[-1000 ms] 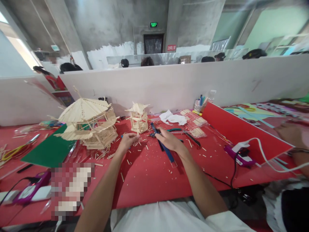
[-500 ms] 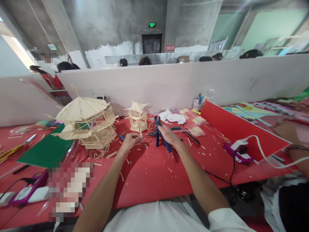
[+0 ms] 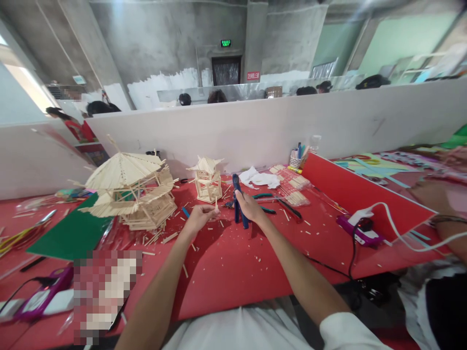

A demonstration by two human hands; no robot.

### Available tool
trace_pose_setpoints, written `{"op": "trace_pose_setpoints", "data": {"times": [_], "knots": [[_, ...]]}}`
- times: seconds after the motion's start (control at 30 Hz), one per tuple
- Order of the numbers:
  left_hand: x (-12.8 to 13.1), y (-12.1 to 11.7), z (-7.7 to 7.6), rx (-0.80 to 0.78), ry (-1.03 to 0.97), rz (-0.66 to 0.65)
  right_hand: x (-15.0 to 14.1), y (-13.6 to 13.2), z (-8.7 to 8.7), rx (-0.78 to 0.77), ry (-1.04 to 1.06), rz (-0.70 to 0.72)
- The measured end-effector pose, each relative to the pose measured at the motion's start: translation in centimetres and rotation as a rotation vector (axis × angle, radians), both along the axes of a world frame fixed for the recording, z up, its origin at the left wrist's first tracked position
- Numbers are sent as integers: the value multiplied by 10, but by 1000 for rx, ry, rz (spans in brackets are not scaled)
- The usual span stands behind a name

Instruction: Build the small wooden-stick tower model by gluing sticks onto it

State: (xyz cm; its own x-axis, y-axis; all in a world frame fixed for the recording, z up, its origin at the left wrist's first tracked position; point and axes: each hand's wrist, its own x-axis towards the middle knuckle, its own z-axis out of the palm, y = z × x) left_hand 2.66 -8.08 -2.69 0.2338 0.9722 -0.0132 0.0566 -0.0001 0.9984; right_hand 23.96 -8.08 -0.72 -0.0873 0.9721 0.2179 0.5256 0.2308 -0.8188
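Observation:
My left hand (image 3: 202, 217) pinches a short, thin wooden stick (image 3: 216, 201) that stands up from the fingertips. Beside it, my right hand (image 3: 249, 205) is closed round blue-handled pliers (image 3: 236, 183), jaws upward and handles pointing down. Stick and pliers are a small gap apart. Just behind my left hand stands a small pavilion model (image 3: 207, 182) built of wooden sticks. A larger stick pavilion (image 3: 127, 192) with a wide layered roof stands to the left. Offcuts of stick lie scattered under both hands on the red tabletop (image 3: 226, 277).
Behind the pliers lie white tissue (image 3: 260, 178) and bagged sticks (image 3: 297, 197). A green-handled tool (image 3: 264, 196) lies to the right. A red board (image 3: 365, 199) and a purple power strip (image 3: 359, 231) are farther right. A green board (image 3: 73, 231) lies left; a white partition (image 3: 255, 131) borders the back.
The pliers have turned more upright and shifted slightly left, their handles now closer together. My left hand still holds the stick, slightly nearer the pliers. The camera view has tilted a little.

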Motion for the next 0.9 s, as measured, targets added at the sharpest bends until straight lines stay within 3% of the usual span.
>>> {"op": "trace_pose_setpoints", "data": {"times": [0.17,0.33,0.53,0.9], "knots": [[9,-16,10,125,75,-247,-4,6,-4,2,596,-107],[17,-33,18,108,117,-440,-5,11,-4,23,1039,-255],[23,-35,12,134,97,-487,-9,9,-3,82,1172,-347],[18,-32,18,161,10,-323,-33,-6,-6,47,1153,-161]]}}
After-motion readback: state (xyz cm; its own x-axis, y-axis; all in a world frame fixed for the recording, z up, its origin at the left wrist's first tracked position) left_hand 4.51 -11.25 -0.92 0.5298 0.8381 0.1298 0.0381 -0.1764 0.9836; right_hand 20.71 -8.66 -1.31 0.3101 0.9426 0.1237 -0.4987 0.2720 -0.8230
